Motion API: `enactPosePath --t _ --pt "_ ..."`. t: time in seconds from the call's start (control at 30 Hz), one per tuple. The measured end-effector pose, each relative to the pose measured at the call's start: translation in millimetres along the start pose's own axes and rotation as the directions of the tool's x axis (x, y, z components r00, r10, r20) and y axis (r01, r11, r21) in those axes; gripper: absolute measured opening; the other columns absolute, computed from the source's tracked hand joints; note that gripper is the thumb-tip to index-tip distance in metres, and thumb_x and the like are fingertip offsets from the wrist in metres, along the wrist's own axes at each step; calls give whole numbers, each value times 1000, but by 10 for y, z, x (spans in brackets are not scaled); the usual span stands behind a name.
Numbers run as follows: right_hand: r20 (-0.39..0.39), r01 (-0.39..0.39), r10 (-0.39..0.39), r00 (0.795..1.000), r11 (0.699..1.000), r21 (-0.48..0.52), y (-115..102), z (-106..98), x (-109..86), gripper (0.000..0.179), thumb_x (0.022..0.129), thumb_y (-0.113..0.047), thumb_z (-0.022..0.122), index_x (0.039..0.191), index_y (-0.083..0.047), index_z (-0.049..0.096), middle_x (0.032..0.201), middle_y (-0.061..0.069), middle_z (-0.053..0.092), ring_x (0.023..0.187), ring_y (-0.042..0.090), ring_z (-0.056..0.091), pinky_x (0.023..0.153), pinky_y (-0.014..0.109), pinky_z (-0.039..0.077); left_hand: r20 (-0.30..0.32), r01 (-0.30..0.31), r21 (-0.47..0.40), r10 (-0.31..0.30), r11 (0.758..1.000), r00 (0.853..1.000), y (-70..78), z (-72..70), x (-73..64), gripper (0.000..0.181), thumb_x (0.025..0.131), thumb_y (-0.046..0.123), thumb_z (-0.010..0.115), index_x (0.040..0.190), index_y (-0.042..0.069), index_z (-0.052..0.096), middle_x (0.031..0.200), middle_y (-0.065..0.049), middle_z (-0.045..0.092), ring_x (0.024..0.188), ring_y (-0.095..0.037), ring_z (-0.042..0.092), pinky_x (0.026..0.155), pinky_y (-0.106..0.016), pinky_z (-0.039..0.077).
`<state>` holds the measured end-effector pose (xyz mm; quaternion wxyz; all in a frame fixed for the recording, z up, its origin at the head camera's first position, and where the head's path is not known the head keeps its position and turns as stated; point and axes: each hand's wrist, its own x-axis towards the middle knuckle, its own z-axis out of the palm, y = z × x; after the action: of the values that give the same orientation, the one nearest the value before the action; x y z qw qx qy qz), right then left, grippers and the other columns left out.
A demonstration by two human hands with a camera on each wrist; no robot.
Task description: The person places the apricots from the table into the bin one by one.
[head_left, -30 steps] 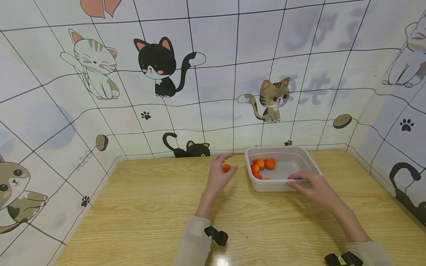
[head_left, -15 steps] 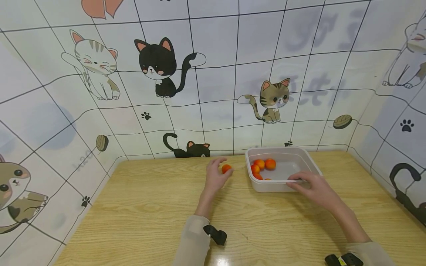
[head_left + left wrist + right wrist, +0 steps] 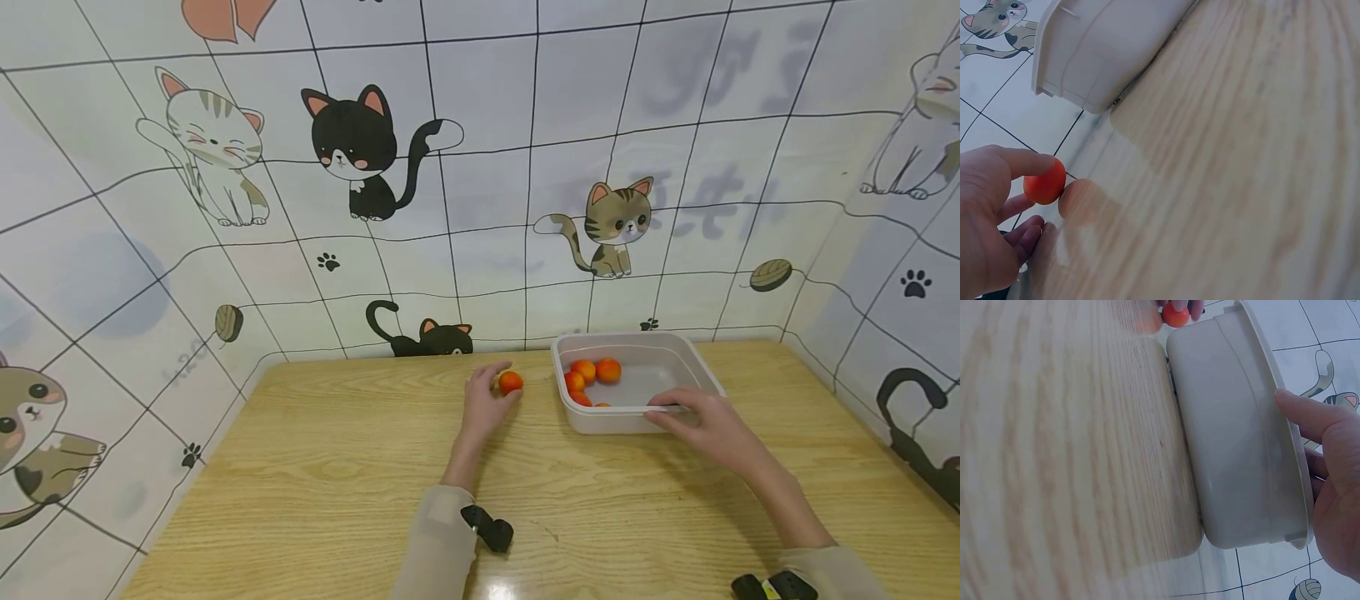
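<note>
My left hand (image 3: 483, 406) pinches a small orange-red tomato (image 3: 512, 382) between thumb and fingers, left of the box. In the left wrist view, the thumb lies over the tomato (image 3: 1045, 182) and a finger shows beneath; the tomato is at the tabletop, close to its reflection. My right hand (image 3: 705, 421) grips the near rim of a white plastic box (image 3: 630, 421), thumb outside and fingers inside, as the right wrist view of the hand (image 3: 1338, 469) also shows. Several similar tomatoes (image 3: 608, 370) lie in the left part of the box; its near wall partly hides some.
The wooden table (image 3: 337, 467) runs back to a wall covering (image 3: 487, 183) printed with cats and grid lines. The box stands near the table's back edge. Black wrist cameras (image 3: 487, 528) are strapped over both sleeves.
My left hand's thumb and fingers have closed in around the tomato, and the hand has drawn slightly back. The right hand and the box have stayed in place.
</note>
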<state>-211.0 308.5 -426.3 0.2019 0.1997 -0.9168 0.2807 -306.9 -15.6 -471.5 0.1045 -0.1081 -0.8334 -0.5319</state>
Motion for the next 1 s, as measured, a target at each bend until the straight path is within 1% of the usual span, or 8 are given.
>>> enactPosePath --t 0.1,0.23,0.37,0.5,0.67,0.73,0.9,1.0 --pt "-2 0 -1 1000 1000 -3 -2 3 1 11 87 -16 80 97 -18 77 96 -8 73 93 13 65 81 28 51 -8 2 6 -2 1000 1000 -6 7 4 42 86 5 79 127 4 68 129 -17 59 113 -37 53 96 -47 47" --pt "2 -5 5 1000 1000 -9 -7 3 0 11 87 -17 80 97 -17 77 96 -7 73 93 14 66 81 32 53 -12 2 38 -2 999 1000 -20 18 12 39 84 6 80 122 4 71 125 -16 62 111 -34 53 93 -44 47" --pt "7 -13 14 1000 1000 -9 -13 2 -2 11 87 -17 80 97 -17 77 97 -6 73 94 15 66 80 35 54 -12 11 57 -10 998 1000 -28 25 12 38 84 7 81 120 4 71 118 -14 65 103 -29 52 87 -38 45" --pt "7 -17 17 1000 1000 -11 -18 1 -3 11 87 -17 80 98 -17 77 98 -5 73 95 15 66 81 35 54 -12 11 48 -11 999 1000 -20 22 12 38 84 6 81 120 2 70 111 -14 64 94 -25 53 82 -33 45" --pt "2 -11 11 1000 1000 -11 -15 2 -5 12 87 -16 80 98 -16 77 98 -4 73 94 15 66 82 32 53 -6 23 3 -23 1000 1000 3 13 6 39 85 3 80 121 -1 69 108 -16 62 87 -23 55 79 -31 48" --pt "-2 -6 6 1000 1000 -9 -14 2 -6 12 87 -16 80 98 -16 77 97 -5 73 94 14 66 82 30 53 -3 29 -8 -29 1000 1000 15 11 -4 39 85 3 80 122 -2 68 108 -16 61 87 -22 55 80 -32 49" --pt "-6 -2 2 1000 1000 3 -18 -2 -7 12 86 -15 81 97 -16 77 96 -6 73 93 12 65 82 22 50 -3 11 -17 -12 1000 1000 25 4 -20 38 85 3 80 121 -1 68 108 -15 62 87 -22 56 80 -31 51" --pt "-2 -6 6 1000 1000 4 -23 -5 -7 11 87 -16 80 97 -17 77 97 -6 73 93 12 65 82 22 49 -9 -6 -21 5 1000 1000 39 2 -32 38 85 3 80 120 -2 68 108 -15 63 87 -23 59 81 -32 53"
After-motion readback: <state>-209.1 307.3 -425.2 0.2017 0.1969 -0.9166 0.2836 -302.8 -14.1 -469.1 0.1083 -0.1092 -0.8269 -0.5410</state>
